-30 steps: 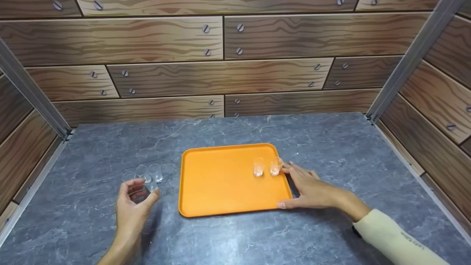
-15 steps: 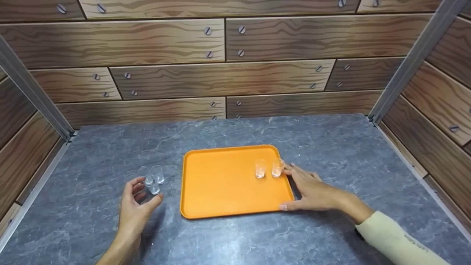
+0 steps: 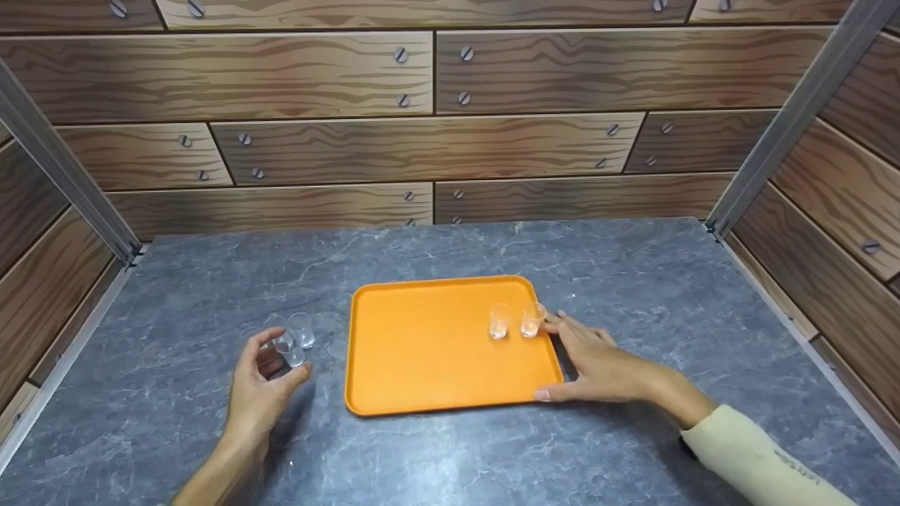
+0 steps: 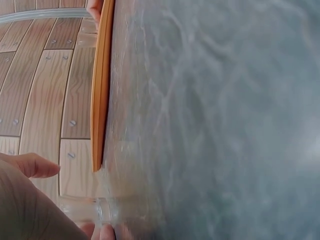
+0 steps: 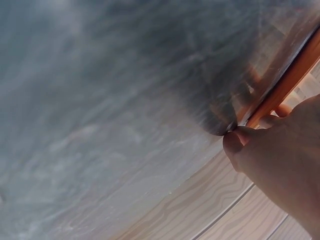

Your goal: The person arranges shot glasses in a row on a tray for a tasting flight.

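In the head view my left hand [image 3: 256, 393] is at a cluster of small clear shot glasses left of the orange tray [image 3: 422, 351]. Its bent fingers lie beside the nearest shot glass [image 3: 291, 351]. The left wrist view shows the thumb [image 4: 42, 166] apart from that glass [image 4: 102, 209], with fingertips right at its side. Another shot glass [image 3: 301, 330] stands just behind. My right hand [image 3: 590, 362] rests along the tray's right edge, thumb at the front corner, fingers extended. Two upright glasses stand on the tray, one [image 3: 499, 321] further in and one [image 3: 532, 320] by my right fingertips.
The tray lies flat on a grey marbled table [image 3: 436, 457]. A wood-patterned wall [image 3: 422, 147] closes the back, with similar panels at both sides and metal posts [image 3: 773, 126] in the corners.
My left hand has shifted slightly right, its fingers coming closer around the nearest shot glass. My right hand stays at the tray's edge, and the two glasses on the tray keep their places.
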A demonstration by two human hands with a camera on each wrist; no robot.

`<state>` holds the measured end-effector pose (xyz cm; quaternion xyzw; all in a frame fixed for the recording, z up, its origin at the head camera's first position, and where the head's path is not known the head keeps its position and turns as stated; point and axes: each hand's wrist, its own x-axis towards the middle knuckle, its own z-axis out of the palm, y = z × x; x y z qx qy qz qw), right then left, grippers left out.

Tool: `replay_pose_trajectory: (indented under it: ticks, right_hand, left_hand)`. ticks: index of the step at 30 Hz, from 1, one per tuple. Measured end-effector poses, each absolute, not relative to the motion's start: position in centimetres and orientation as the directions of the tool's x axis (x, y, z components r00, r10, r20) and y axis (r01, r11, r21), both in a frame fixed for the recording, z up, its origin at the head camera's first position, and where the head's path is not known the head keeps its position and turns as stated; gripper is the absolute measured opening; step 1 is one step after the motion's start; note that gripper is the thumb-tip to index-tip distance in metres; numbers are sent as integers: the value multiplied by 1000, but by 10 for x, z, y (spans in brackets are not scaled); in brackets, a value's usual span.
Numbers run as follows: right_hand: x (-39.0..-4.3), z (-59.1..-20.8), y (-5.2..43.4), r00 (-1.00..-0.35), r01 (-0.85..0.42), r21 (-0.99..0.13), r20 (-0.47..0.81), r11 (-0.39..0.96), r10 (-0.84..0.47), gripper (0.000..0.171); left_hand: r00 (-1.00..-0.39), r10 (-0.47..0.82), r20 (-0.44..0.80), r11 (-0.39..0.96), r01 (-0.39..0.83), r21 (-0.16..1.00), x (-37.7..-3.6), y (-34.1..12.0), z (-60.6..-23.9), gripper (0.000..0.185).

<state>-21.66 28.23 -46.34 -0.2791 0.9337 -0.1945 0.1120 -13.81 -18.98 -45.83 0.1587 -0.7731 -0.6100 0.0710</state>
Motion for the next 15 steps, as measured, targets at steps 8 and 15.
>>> replay_pose_trajectory:
  ticks: [8, 15]
  right_hand:
    - [-217, -464, 282, -822, -470, -426, -109, 773, -559, 112]
    - [-217, -463, 282, -823, -463, -424, -120, 778, -555, 115]
  left_hand:
    - [-933, -348, -87, 231, -175, 957, -141, -194, -461, 66]
    - [-929, -357, -92, 200, -173, 964, -144, -195, -462, 61]
